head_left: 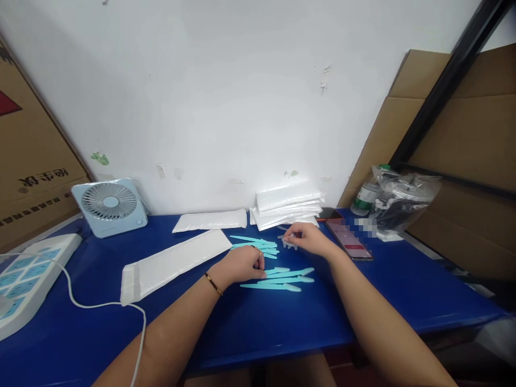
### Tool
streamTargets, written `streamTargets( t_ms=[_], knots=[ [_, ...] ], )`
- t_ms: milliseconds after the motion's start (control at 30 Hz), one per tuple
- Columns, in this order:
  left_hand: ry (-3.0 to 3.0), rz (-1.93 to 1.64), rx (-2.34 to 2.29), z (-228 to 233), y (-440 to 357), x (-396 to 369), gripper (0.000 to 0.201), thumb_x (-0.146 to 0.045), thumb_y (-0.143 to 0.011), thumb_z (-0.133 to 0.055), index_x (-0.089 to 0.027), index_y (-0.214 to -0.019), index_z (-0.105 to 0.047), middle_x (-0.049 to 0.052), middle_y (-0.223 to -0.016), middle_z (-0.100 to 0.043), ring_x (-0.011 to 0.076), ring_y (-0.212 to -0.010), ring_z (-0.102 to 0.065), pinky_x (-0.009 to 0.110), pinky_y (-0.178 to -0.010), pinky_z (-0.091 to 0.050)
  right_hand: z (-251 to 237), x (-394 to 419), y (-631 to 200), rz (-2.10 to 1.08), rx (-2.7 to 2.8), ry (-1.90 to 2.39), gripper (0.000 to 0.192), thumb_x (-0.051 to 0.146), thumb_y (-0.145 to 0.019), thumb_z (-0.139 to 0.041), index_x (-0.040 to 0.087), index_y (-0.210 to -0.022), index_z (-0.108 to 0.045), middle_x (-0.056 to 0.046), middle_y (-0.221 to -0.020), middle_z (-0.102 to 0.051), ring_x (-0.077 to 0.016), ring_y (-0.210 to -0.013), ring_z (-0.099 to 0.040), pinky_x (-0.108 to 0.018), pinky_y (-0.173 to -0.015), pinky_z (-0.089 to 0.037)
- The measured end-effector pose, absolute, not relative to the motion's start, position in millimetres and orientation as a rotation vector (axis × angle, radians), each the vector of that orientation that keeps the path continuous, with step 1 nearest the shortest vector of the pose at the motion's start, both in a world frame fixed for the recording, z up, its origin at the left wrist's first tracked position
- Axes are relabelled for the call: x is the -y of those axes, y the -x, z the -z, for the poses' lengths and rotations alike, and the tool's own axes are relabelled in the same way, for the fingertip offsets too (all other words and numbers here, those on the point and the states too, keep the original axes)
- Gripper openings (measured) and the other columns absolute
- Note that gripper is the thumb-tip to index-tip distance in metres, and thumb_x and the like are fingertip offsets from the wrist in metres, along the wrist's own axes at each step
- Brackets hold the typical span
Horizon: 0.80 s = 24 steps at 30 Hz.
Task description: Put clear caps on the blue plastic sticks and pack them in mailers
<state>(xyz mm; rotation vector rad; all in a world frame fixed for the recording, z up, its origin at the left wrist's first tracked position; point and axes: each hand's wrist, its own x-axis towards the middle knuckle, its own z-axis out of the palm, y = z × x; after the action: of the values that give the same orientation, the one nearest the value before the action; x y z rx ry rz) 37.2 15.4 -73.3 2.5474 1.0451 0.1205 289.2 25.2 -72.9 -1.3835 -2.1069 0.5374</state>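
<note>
While the right hand (308,237) pinches a small pale plastic bit (288,244) btwn thumb & fingertips, it sits near the back middle of the blue table (403,290). The bit is tiny & see-through-ish, so I can't tell its exact shape. It could slip out & skid on the slick tabletop, maybe under the pile.

The left hand (242,264) is curled shut, knuckles up, resting on the table just in front of one bunch of light blue plastic sticks (258,244); I can't tell if it holds anything. A 2nd bunch of the same sticks (282,279) lies just beside it, nearer the front edge. They are thin, flat, smooth & pointy at one end. A bump from either wrist could mix both bunches or flick one off the front edge.

Left of the hands a long white padded bag (173,263) lies flat & slanted, w/ another bag (212,220) behind it by the wall. A stack of white bags (288,207) sits at the back, leaning a bit, so it could slide over.

A phone (349,239) lies right of the right hand, shiny & hard; an elbow could push it. At the right back corner are a crinkly clear plastic bag (403,199) & a bottle (365,199). At the left back a small square fan (109,206) stands; its air could blow light bits. A white cord (105,306) loops over the front left, easy to snag w/ an arm, next to a white scale-like pad (28,274).
</note>
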Motion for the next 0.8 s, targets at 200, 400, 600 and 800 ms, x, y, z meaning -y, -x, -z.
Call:
streamTargets(
  t_ms=[200, 400, 600, 800],
  knots=[
    [-2.493, -0.193, -1.197, 73, -41, -18, 0.014, -0.034, -0.077, -0.056, -0.021, -0.076, -0.063, 0.001, -0.077, -0.066, 0.0153, -0.068, -0.058, 0.023, -0.054, -0.037, 67, -13, -270, -0.849, 2.361, 1.222, 0.030, 0.046, -0.070, -0.068, 0.019, -0.081, -0.071, -0.001, -0.075, -0.065, -0.0132, -0.063, -0.053, -0.023, -0.055, -0.038],
    [-2.555, -0.402, -1.314, 67, -33, -31, 0.015, -0.032, -0.080, -0.053, -0.021, -0.079, -0.063, 0.002, -0.082, -0.066, 0.0171, -0.076, -0.060, 0.026, -0.063, -0.041, 74, -22, -278, -0.848, 2.225, 1.287, 0.030, 0.043, -0.079, -0.057, 0.017, -0.073, -0.069, -0.001, -0.064, -0.063, -0.0132, -0.059, -0.054, -0.023, -0.054, -0.038],
    [-2.549, -0.497, -1.380, 69, -28, -36, 0.020, -0.033, -0.078, -0.058, -0.021, -0.094, -0.062, 0.004, -0.096, -0.063, 0.0199, -0.087, -0.059, 0.029, -0.073, -0.044, 82, -37, -300, -0.417, 2.035, 1.521, 0.035, 0.044, -0.072, -0.064, 0.019, -0.097, -0.070, -0.004, -0.080, -0.067, -0.0160, -0.065, -0.056, -0.026, -0.059, -0.040],
    [-2.603, -0.285, -0.885, 80, -45, -18, 0.022, -0.038, -0.076, -0.062, -0.023, -0.092, -0.065, 0.002, -0.096, -0.063, 0.0176, -0.086, -0.058, 0.025, -0.070, -0.043, 71, -32, -306, -0.350, 2.034, 1.530, 0.025, 0.035, -0.077, -0.058, 0.018, -0.090, -0.072, -0.005, -0.080, -0.068, -0.0165, -0.066, -0.056, -0.027, -0.061, -0.041]
  ],
)
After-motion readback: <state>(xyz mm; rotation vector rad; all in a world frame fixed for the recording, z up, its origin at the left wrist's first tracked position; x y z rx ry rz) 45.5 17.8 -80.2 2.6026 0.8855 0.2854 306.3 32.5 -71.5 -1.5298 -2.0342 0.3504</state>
